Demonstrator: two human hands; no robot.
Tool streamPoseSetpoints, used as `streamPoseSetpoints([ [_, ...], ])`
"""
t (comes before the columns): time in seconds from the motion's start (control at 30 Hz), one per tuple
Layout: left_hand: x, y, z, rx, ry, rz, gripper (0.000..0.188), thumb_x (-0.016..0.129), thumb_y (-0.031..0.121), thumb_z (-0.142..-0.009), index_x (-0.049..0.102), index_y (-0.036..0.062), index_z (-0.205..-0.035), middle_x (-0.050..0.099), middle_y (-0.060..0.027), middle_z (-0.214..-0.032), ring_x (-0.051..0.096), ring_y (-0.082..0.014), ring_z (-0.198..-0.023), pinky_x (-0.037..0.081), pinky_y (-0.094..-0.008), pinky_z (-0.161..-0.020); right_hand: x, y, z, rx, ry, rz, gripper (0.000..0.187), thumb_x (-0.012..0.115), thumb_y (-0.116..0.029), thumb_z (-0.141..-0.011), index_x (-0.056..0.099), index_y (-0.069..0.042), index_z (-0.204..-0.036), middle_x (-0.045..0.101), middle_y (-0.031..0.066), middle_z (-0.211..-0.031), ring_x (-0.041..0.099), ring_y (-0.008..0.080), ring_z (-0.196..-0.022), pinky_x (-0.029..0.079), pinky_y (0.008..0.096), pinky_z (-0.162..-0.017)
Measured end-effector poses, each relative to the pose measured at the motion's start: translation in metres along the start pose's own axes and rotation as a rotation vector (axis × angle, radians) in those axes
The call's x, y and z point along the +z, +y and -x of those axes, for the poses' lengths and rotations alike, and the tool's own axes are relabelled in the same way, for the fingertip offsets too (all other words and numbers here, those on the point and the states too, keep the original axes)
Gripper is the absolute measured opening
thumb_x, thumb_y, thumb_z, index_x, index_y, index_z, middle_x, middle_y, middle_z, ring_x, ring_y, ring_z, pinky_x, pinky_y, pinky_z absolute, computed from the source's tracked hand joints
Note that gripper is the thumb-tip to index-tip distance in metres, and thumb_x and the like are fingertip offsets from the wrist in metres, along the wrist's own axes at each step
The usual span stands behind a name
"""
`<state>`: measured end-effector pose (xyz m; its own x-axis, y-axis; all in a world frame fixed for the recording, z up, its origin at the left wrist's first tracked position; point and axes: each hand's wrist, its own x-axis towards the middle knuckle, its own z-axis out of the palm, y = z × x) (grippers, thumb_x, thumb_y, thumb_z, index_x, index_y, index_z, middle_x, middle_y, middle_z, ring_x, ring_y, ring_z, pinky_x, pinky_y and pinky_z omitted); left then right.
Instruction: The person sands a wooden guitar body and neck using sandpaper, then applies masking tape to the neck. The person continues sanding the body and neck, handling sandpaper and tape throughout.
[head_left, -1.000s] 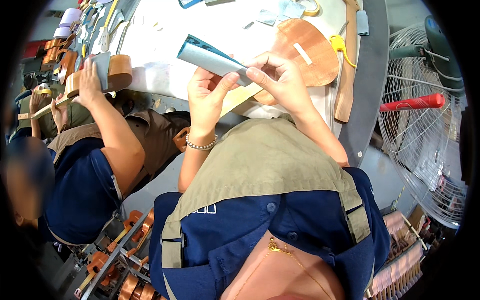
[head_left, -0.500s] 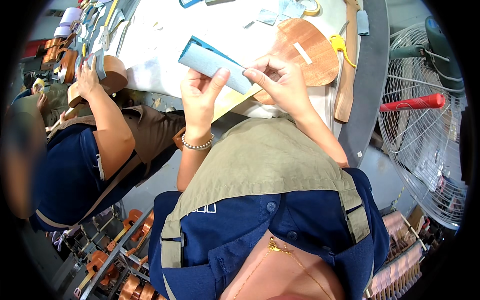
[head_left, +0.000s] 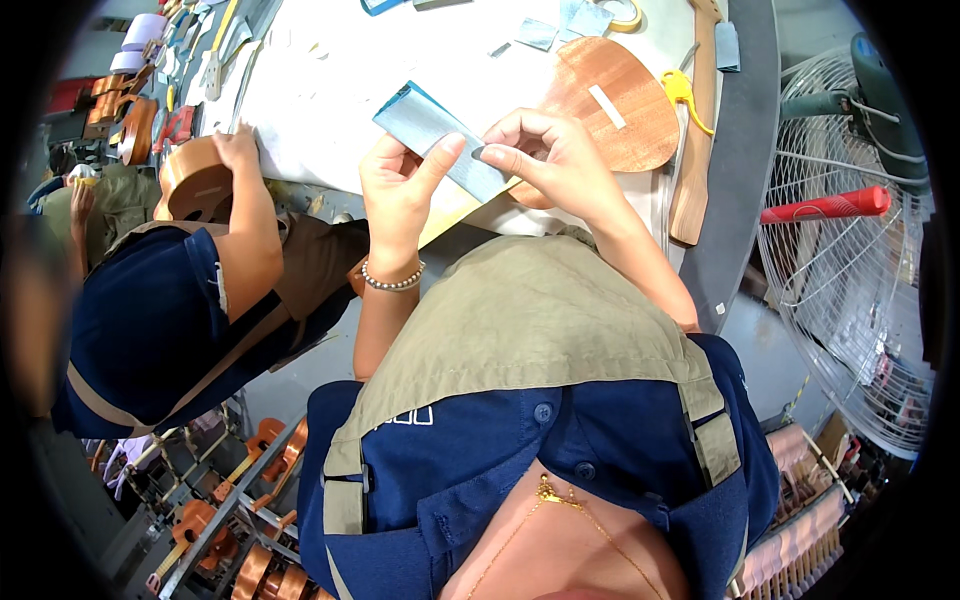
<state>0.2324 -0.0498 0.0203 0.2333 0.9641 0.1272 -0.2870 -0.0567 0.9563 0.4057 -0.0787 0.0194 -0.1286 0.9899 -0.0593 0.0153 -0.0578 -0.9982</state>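
A folded light-blue sheet, apparently sandpaper (head_left: 428, 122), is held up over the table edge. My left hand (head_left: 400, 195) is closed on its lower side, thumb on the front and fingers behind. Thumb and fingers of my right hand (head_left: 550, 155) pinch together at its right-hand edge. Just beyond my right hand lies a round-ended wooden instrument body (head_left: 640, 110) with a pale strip on its top. A pale yellow strip (head_left: 445, 228) runs under the sheet between my hands.
A co-worker's hand (head_left: 237, 150) rests on a wooden instrument body (head_left: 195, 180) at the left. A wooden neck (head_left: 692, 190), yellow tool (head_left: 678, 88) and cut blue pieces (head_left: 585, 18) lie on the table. A wire fan (head_left: 830, 260) stands right; instruments on a rack (head_left: 205, 530) are lower left.
The folded sheet has tilted more steeply and lies flatter between my hands, its upper fold less open. At the left, the co-worker's hand has moved right and the instrument body there has turned.
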Motion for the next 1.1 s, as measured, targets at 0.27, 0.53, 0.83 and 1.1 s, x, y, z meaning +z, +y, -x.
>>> streamPoseSetpoints([
  [0.27,-0.004,-0.001,0.002,-0.025,-0.068,-0.040,0.016,0.067,0.004,-0.081,0.062,-0.0027,-0.094,0.064,-0.0050,-0.085,0.059,-0.0088,-0.078,0.047,-0.0226,-0.072,0.002,0.006,-0.002,-0.009,-0.025,-0.136,0.017,0.068,-0.015,-0.082,0.062,0.000,-0.087,0.062,0.0010,-0.080,0.056,0.0054,-0.072,0.045,0.0203,-0.064],
  [0.53,-0.003,-0.003,-0.003,0.053,0.117,-0.019,0.010,0.067,0.008,-0.082,0.063,-0.0013,-0.084,0.062,-0.0024,-0.074,0.057,-0.0074,-0.067,0.049,-0.0211,-0.064,0.011,0.004,0.005,-0.139,0.213,0.009,0.020,0.072,-0.019,-0.078,0.064,0.000,-0.079,0.062,0.0005,-0.068,0.051,0.0045,-0.059,0.042,0.0199,-0.055],
  [0.83,-0.002,0.001,0.002,0.029,-0.020,-0.290,0.024,0.069,0.004,-0.080,0.051,0.0016,-0.064,0.049,0.0057,-0.062,0.037,-0.0008,-0.057,0.027,-0.0167,-0.049,0.007,-0.001,-0.008,-0.159,0.168,0.055,0.021,0.071,-0.021,-0.076,0.064,-0.002,-0.080,0.063,0.0045,-0.071,0.055,0.0080,-0.066,0.044,0.0238,-0.060],
  [1.1,-0.002,0.000,0.001,-0.004,-0.042,-0.264,0.022,0.069,0.005,-0.080,0.053,0.0009,-0.066,0.050,0.0048,-0.063,0.041,-0.0012,-0.058,0.031,-0.0164,-0.050,0.008,-0.003,-0.009,-0.188,0.202,0.043,0.024,0.071,-0.022,-0.077,0.062,-0.001,-0.071,0.059,0.0046,-0.065,0.053,0.0101,-0.063,0.042,0.0248,-0.058],
])
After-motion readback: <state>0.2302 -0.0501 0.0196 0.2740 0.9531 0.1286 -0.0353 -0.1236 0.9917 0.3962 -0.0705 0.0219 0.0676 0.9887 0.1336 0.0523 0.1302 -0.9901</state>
